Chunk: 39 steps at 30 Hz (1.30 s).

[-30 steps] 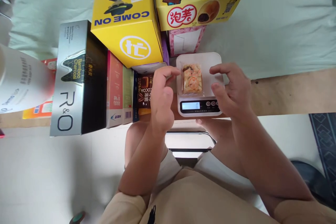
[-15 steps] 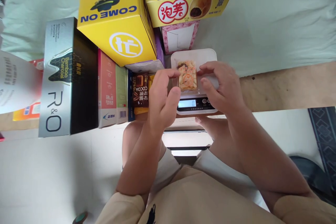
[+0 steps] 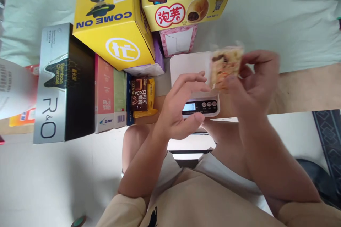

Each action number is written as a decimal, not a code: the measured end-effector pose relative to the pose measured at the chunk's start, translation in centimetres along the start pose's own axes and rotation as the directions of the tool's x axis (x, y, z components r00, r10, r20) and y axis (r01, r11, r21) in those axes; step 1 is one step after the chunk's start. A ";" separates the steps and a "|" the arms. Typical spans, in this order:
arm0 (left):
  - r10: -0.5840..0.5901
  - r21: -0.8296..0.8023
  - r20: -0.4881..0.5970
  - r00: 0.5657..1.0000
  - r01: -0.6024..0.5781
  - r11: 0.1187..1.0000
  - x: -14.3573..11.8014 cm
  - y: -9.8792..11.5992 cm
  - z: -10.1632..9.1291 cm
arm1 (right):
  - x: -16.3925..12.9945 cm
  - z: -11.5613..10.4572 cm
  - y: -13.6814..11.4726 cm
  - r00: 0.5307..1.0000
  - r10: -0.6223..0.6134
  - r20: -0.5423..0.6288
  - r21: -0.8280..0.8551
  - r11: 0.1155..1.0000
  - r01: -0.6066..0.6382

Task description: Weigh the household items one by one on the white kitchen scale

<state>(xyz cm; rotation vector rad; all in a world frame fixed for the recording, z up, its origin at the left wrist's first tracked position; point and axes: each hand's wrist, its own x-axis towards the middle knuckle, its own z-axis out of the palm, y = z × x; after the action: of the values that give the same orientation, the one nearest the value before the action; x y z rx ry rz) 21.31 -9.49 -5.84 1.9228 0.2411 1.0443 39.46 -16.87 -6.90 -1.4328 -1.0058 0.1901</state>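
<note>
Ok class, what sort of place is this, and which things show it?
Probably a room at home, perhaps a bedroom: a rumpled pale green sheet spreads beyond a wooden ledge, and a yellow snack box sits near a small digital scale.

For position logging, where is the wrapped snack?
Head view, right of centre: the wrapped snack is in the right hand, overlapping the right edge of the white scale.

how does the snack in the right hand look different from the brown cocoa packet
Wrapping: the snack has a see-through wrapper showing its pale contents, while the cocoa packet is dark brown with printing. 
Position: the snack is held by the right hand; the cocoa packet sits untouched to the left of the scale, overlapping a yellow packet. 
Sharpness: the snack is blurred, the cocoa packet's lettering clearer. 
Both are small and wrapped.
</note>
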 end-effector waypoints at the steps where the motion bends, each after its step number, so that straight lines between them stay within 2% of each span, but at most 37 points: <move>1: -0.006 0.012 -0.025 1.000 0.006 1.000 0.0 0.1 0.0 | 0.6 -0.9 0.6 0.999 0.000 -0.046 -0.030 1.000 -0.001; 3: -0.035 0.059 -0.089 0.995 0.041 0.997 0.0 0.2 -0.3 | 1.5 -2.7 1.9 0.991 0.051 -0.128 -0.118 0.991 -0.066; 5: -0.071 0.138 -0.161 0.984 0.093 0.986 0.0 0.2 -0.8 | 1.9 -4.2 3.1 0.980 0.140 -0.139 -0.178 0.970 -0.164; 9: -0.088 0.318 -0.257 0.962 0.170 0.933 -0.2 0.0 -2.1 | 1.4 -5.1 3.5 0.943 0.332 -0.011 -0.259 0.910 -0.324; 11: -0.140 0.417 -0.324 0.936 0.274 0.866 -0.3 0.0 -2.7 | 1.1 -4.8 2.8 0.931 0.364 0.020 -0.383 0.863 -0.329; 14: -0.266 0.532 -0.438 0.859 0.486 0.693 -0.3 0.2 -3.4 | 1.0 -4.2 1.6 0.971 0.236 -0.033 -0.489 0.844 -0.222; 18: -0.462 0.546 -0.510 0.726 0.688 0.478 -0.2 1.0 -3.9 | 1.0 -3.7 1.0 0.992 0.107 -0.068 -0.406 0.905 -0.125; 20: -0.538 0.538 -0.488 0.688 0.722 0.435 -0.1 1.6 -3.9 | 0.8 -3.4 1.0 0.995 0.074 -0.070 -0.372 0.923 -0.095; 22: -0.585 0.544 -0.458 0.670 0.731 0.411 0.0 2.1 -3.9 | 0.7 -3.1 0.9 0.996 0.056 -0.071 -0.355 0.932 -0.078; 27: -0.648 0.556 -0.443 0.620 0.757 0.344 0.0 2.5 -4.3 | 0.3 -2.4 0.7 0.996 0.068 -0.058 -0.346 0.935 -0.084; 29: -0.647 0.566 -0.427 0.632 0.744 0.355 -0.3 2.3 -4.5 | 0.2 -2.2 0.6 0.996 0.070 -0.052 -0.345 0.935 -0.084; 31: -0.631 0.580 -0.396 0.667 0.715 0.391 -0.7 1.8 -4.7 | 0.1 -2.1 0.7 0.997 0.060 -0.040 -0.345 0.936 -0.070; 37: -0.476 0.607 -0.290 0.830 0.544 0.579 -2.3 0.0 -4.9 | -0.2 -2.1 1.0 1.000 0.021 -0.018 -0.361 0.932 -0.026; 39: -0.436 0.603 -0.260 0.862 0.497 0.623 -2.6 -0.3 -5.1 | -0.2 -2.1 1.0 1.000 0.011 -0.014 -0.365 0.931 -0.016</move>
<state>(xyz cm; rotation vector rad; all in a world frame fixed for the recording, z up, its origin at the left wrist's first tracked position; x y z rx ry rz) 15.97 -7.56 -6.44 2.2264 1.2489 0.7200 41.17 -18.35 -7.47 -1.7768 -1.0593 0.0010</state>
